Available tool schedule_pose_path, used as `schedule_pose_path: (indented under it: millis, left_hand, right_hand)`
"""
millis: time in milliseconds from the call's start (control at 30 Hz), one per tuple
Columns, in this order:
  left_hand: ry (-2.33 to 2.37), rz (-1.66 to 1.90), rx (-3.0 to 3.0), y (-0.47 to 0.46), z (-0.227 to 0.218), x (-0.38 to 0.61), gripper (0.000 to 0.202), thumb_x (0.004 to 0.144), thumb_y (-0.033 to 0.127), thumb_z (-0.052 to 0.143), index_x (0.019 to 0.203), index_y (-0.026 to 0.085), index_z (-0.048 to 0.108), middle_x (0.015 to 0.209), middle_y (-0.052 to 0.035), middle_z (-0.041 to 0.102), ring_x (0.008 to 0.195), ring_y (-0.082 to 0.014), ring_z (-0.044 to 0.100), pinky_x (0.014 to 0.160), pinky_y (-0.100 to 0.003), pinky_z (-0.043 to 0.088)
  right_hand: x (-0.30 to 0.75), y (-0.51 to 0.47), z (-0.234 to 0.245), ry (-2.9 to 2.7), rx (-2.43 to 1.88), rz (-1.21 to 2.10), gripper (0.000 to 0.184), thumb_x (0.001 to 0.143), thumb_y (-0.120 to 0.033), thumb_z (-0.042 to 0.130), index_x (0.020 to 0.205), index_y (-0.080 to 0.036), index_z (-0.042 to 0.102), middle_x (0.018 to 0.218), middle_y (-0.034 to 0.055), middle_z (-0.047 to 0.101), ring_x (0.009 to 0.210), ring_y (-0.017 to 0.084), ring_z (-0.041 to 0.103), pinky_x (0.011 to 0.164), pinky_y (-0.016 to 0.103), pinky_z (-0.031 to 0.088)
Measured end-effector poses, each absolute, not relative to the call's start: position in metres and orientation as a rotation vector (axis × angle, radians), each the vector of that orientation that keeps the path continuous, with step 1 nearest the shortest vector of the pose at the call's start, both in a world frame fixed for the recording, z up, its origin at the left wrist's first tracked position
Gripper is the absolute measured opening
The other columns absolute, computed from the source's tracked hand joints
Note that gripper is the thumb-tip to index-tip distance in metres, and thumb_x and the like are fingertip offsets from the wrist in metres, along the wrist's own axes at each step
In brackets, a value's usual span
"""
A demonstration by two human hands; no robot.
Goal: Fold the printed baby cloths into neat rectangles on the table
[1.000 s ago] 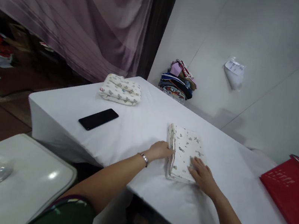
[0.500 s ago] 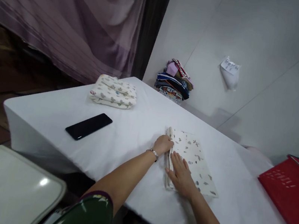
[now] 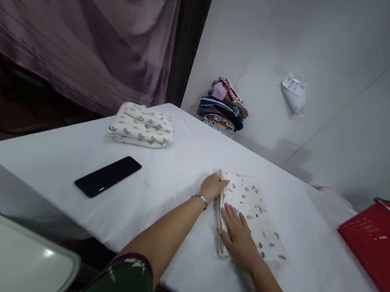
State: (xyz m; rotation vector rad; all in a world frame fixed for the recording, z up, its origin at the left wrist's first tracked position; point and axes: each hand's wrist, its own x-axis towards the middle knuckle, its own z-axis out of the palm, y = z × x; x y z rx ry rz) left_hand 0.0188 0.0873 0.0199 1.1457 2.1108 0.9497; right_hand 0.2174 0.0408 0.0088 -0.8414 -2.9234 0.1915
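Observation:
A folded white cloth (image 3: pixel 256 202) printed with small grey and dark shapes lies on the white-covered table (image 3: pixel 185 159). My left hand (image 3: pixel 212 187), with a bracelet at the wrist, is closed on the cloth's thick folded left edge, near its far corner. Flat on top of the cloth rests my right hand (image 3: pixel 240 236), fingers stretched and the thumb by the same folded edge. Part of the cloth is hidden under this palm.
At the table's far left sits another folded patterned cloth (image 3: pixel 142 128), with a black phone (image 3: pixel 107 176) nearer me. Folded clothes (image 3: pixel 223 106) are piled by the wall. A red bag (image 3: pixel 375 243) is at the right; a pale stool (image 3: pixel 14 255) stands at lower left.
The view has shifted slightly, so the table things appear a little lower. Both hands keep their places on the cloth, with little visible movement.

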Motion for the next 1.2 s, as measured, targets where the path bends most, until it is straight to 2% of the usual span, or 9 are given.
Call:
schedule_pose_path:
  millis: [133, 367, 433, 567, 633, 733, 833, 1033, 1200]
  left_hand:
    - [2.180, 0.931, 1.153, 0.094, 0.016, 0.017, 0.026, 0.082, 0.037, 0.051, 0.091, 0.017, 0.065, 0.102, -0.0110, 0.069, 0.097, -0.0232, 0.063, 0.075, -0.029, 0.043]
    - [2.156, 0.928, 1.146, 0.090, 0.014, 0.014, 0.023, 0.082, 0.037, 0.052, 0.089, 0.018, 0.065, 0.100, -0.0087, 0.070, 0.096, -0.0200, 0.063, 0.074, -0.026, 0.043]
    - [2.149, 0.932, 1.135, 0.093, 0.017, 0.011, 0.028, 0.082, 0.041, 0.053, 0.095, 0.018, 0.063, 0.103, -0.0086, 0.069, 0.097, -0.0195, 0.063, 0.075, -0.025, 0.043]
    - [2.158, 0.958, 1.064, 0.106, 0.021, 0.006, 0.059, 0.079, 0.059, 0.051, 0.119, 0.015, 0.052, 0.119, -0.0136, 0.062, 0.107, -0.0232, 0.059, 0.079, -0.027, 0.043]
    - [2.152, 0.952, 1.089, 0.115, 0.020, 0.002, 0.056, 0.078, 0.056, 0.053, 0.117, 0.016, 0.054, 0.121, -0.0140, 0.061, 0.109, -0.0249, 0.058, 0.080, -0.029, 0.043]
    - [2.134, 0.925, 1.130, 0.127, 0.015, -0.003, 0.034, 0.078, 0.043, 0.055, 0.099, 0.018, 0.063, 0.110, -0.0117, 0.066, 0.103, -0.0240, 0.061, 0.079, -0.029, 0.043]
    - [2.112, 0.922, 1.117, 0.134, 0.010, -0.009, 0.026, 0.075, 0.038, 0.060, 0.090, 0.018, 0.066, 0.100, -0.0101, 0.070, 0.096, -0.0214, 0.063, 0.076, -0.026, 0.043]
    - [2.004, 0.978, 1.062, 0.132, 0.011, -0.013, 0.033, 0.075, 0.045, 0.062, 0.089, 0.015, 0.066, 0.082, -0.0066, 0.071, 0.076, -0.0162, 0.066, 0.064, -0.022, 0.045]
    - [1.936, 1.055, 0.964, 0.108, 0.015, -0.010, 0.041, 0.088, 0.048, 0.044, 0.102, 0.014, 0.062, 0.091, -0.0065, 0.070, 0.063, -0.0115, 0.063, 0.053, -0.020, 0.044]
  right_hand:
    - [0.217, 0.040, 0.011, -2.922, -0.849, 0.233, 0.057, 0.096, -0.044, 0.032, 0.148, -0.026, 0.020, 0.152, 0.0064, 0.021, 0.141, 0.023, 0.018, 0.113, 0.050, 0.017]
    - [0.216, 0.038, 0.014, -2.914, -0.864, 0.279, 0.057, 0.095, -0.045, 0.033, 0.148, -0.027, 0.022, 0.153, 0.0042, 0.020, 0.141, 0.022, 0.016, 0.114, 0.048, 0.016]
    - [0.215, 0.038, 0.015, -2.920, -0.871, 0.289, 0.057, 0.095, -0.045, 0.033, 0.148, -0.027, 0.022, 0.153, 0.0036, 0.019, 0.141, 0.022, 0.015, 0.114, 0.048, 0.015]
    - [0.214, 0.037, 0.018, -2.937, -0.892, 0.303, 0.057, 0.095, -0.045, 0.033, 0.148, -0.025, 0.022, 0.153, 0.0042, 0.018, 0.141, 0.021, 0.015, 0.114, 0.048, 0.014]
    - [0.214, 0.037, 0.019, -2.941, -0.897, 0.312, 0.057, 0.095, -0.045, 0.033, 0.148, -0.024, 0.023, 0.153, 0.0048, 0.018, 0.141, 0.021, 0.014, 0.114, 0.048, 0.014]
    - [0.213, 0.037, 0.020, -2.931, -0.889, 0.335, 0.057, 0.095, -0.043, 0.035, 0.148, -0.025, 0.024, 0.153, 0.0055, 0.019, 0.141, 0.022, 0.015, 0.113, 0.049, 0.014]
    - [0.213, 0.038, 0.020, -2.915, -0.887, 0.332, 0.057, 0.094, -0.042, 0.035, 0.147, -0.025, 0.025, 0.153, 0.0058, 0.020, 0.141, 0.023, 0.016, 0.113, 0.049, 0.015]
    - [0.213, 0.038, 0.018, -2.897, -0.884, 0.324, 0.056, 0.094, -0.044, 0.033, 0.147, -0.026, 0.026, 0.153, 0.0054, 0.021, 0.141, 0.023, 0.017, 0.112, 0.050, 0.016]
    - [0.214, 0.038, 0.016, -2.873, -0.877, 0.318, 0.056, 0.095, -0.045, 0.033, 0.146, -0.024, 0.029, 0.153, 0.0059, 0.022, 0.141, 0.022, 0.018, 0.113, 0.048, 0.016]
